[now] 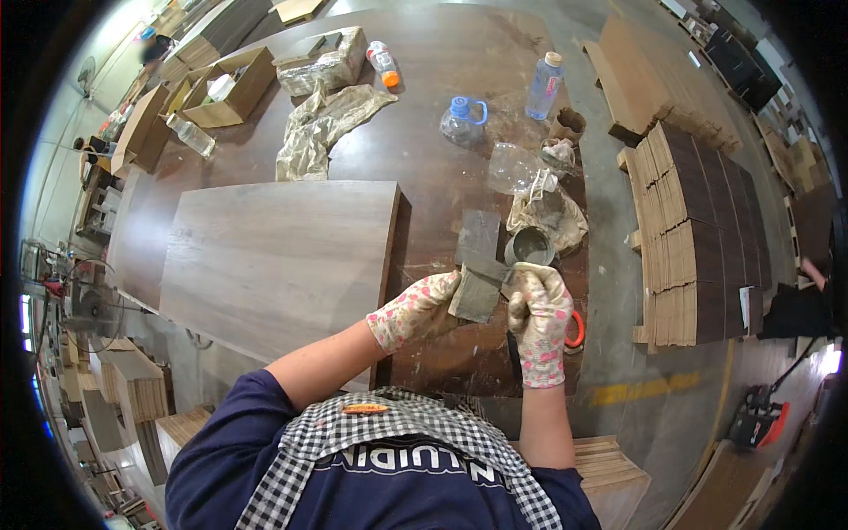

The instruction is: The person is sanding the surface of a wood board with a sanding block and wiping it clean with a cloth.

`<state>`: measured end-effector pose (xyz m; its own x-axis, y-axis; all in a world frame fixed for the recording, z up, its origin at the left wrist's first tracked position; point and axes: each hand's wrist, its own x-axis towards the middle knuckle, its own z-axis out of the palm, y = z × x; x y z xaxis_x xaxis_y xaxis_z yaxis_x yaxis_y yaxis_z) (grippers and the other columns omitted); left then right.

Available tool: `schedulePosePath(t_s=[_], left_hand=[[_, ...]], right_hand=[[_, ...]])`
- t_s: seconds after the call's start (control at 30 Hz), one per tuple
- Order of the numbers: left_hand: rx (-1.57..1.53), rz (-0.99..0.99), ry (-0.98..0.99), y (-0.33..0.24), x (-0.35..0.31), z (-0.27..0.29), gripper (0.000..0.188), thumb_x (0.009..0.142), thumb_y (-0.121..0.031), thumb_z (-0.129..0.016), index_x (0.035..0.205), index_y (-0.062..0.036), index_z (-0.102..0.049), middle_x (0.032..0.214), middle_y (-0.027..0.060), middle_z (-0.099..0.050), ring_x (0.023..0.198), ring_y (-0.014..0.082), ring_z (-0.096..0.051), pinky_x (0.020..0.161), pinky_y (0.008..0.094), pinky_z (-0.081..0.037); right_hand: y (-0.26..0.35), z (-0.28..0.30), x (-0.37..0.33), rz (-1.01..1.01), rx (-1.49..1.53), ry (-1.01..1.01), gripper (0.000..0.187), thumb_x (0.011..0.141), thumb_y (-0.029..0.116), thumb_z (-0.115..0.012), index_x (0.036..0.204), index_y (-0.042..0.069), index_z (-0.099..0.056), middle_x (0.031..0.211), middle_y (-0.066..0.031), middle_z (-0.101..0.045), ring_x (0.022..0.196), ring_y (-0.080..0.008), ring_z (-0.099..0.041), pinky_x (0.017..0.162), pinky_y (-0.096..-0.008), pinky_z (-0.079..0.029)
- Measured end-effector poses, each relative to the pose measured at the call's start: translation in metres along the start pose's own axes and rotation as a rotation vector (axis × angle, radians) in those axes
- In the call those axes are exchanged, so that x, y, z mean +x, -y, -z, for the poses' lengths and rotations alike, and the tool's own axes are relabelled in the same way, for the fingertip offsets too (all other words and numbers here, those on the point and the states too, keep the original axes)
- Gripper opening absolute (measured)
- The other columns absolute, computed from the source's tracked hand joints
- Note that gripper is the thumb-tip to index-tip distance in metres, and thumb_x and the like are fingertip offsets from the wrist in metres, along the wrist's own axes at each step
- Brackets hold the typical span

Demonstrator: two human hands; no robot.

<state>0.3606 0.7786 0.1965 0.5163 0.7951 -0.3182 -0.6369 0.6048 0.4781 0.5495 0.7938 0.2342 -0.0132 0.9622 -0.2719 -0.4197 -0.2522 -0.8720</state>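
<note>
Wears pink-spotted gloves [542, 349] and a black-and-white checked apron [296, 450] over a dark blue top [234, 442]; holds a grey flat piece [477, 300] with the left grip [415, 309], closed on its left side, over the near right part of the brown counter [433, 181]; cannot tell whether touching the surface there; clasps a dark flat blade [486, 266] with the right grip [541, 305], tightly curled round its right end, aimed leftward across the upper part of the grey flat piece, between both grips; cannot tell the shape of the end inside the glove.

Has a dark grey plate [479, 231] lying flat just beyond the blade, ahead of both grips; has a dark cup [530, 235] just beyond the right grip, open at the top, with a stained cloth [572, 223] right behind it; shows a red curved handle [580, 329] just to the right of the right grip.

Has a broad grey-brown board [274, 256] to the left of and beyond the left grip; has a clear plastic container [511, 168], a blue-capped jug [461, 131] and a tall bottle [542, 88] farther beyond the right grip; has a crumpled sheet [305, 141] well beyond the left grip; shows stacked panels [662, 230] well to the right of the right grip, off the counter.
</note>
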Motion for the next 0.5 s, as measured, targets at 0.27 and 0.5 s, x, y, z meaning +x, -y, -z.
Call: schedulePosePath(t_s=[0.27, 0.5], left_hand=[[0.041, -0.075, 0.084, -0.007, 0.001, -0.008, 0.059, 0.082, -0.038, -0.065, 0.127, -0.0027, -0.049, 0.121, 0.0088, -0.057, 0.11, 0.0187, -0.055, 0.094, 0.0352, -0.045], [0.106, -0.084, 0.05, -0.005, -0.002, -0.009, 0.056, 0.084, -0.04, -0.063, 0.124, -0.0028, -0.051, 0.12, 0.0081, -0.057, 0.105, 0.0175, -0.057, 0.092, 0.0346, -0.047]], right_hand=[[-0.002, 0.006, -0.006, -0.02, 0.02, 0.012, 0.013, 0.091, 0.013, -0.053, 0.1, 0.005, -0.059, 0.062, 0.0, -0.055, 0.042, -0.005, -0.045, 0.034, -0.0199, -0.034], [-0.007, 0.018, -0.008, 0.047, 0.125, 0.016, 0.012, 0.092, 0.011, -0.052, 0.098, 0.004, -0.059, 0.057, -0.0001, -0.053, 0.041, -0.005, -0.044, 0.033, -0.0195, -0.033]])
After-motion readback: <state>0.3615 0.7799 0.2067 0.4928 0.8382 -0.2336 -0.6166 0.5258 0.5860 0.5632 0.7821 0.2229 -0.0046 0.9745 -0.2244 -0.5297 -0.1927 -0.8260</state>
